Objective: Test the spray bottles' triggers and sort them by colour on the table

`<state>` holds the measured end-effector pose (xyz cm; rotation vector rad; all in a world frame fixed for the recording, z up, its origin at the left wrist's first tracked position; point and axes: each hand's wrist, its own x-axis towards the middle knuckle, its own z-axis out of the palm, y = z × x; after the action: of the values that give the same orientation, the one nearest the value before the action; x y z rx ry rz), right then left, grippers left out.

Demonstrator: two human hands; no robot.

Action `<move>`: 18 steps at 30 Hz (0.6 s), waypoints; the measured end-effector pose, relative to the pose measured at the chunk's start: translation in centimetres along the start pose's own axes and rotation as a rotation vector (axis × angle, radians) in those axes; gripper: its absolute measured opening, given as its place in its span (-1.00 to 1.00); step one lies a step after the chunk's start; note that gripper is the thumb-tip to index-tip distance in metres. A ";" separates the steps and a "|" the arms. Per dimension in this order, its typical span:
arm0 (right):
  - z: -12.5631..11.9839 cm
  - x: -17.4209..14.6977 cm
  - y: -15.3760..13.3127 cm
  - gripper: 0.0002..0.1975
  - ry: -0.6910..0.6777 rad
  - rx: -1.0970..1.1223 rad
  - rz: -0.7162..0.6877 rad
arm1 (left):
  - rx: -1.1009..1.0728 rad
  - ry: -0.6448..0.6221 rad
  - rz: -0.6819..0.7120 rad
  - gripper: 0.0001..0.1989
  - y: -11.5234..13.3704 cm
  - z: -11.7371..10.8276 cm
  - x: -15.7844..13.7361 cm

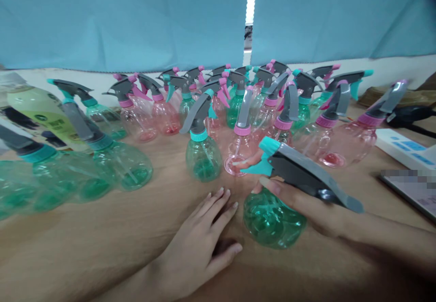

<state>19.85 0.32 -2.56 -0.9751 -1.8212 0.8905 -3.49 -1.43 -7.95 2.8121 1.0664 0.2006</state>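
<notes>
My right hand [299, 202] is closed round the neck of a green spray bottle [274, 222], just under its grey and turquoise trigger head. The nozzle of that bottle points to the left, and its base is near the table. To its left, my left hand [204, 231] lies flat on the wooden table [143, 229] with the fingers spread and nothing in it. Just beyond my hands stand another green spray bottle [203, 159] and a pink spray bottle [240, 150].
Several pink and green spray bottles crowd the back of the table. More green bottles [122, 165] stand at left, by a large labelled jug [41, 111]. At right lie a white box with blue print [408, 147] and a dark-edged device [412, 193]. A blue cloth [136, 20] hangs behind.
</notes>
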 end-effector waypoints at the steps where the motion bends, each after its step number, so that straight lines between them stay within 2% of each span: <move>1: 0.0 0.0 0.0 -0.82 0.005 0.006 -0.002 | -0.004 -0.001 -0.001 -0.41 0.0 0.0 0.0; 9: 0.1 0.1 -0.6 -0.89 0.004 0.036 0.019 | -0.023 -0.001 -0.006 -0.41 0.2 -0.1 0.1; 18: 0.2 -0.3 0.5 -0.83 0.042 0.006 0.024 | -0.025 0.003 0.001 -0.40 0.1 0.1 0.1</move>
<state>19.89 0.24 -3.21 -1.0070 -1.7738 0.8826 -3.31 -1.46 -7.99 2.7912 1.0552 0.2171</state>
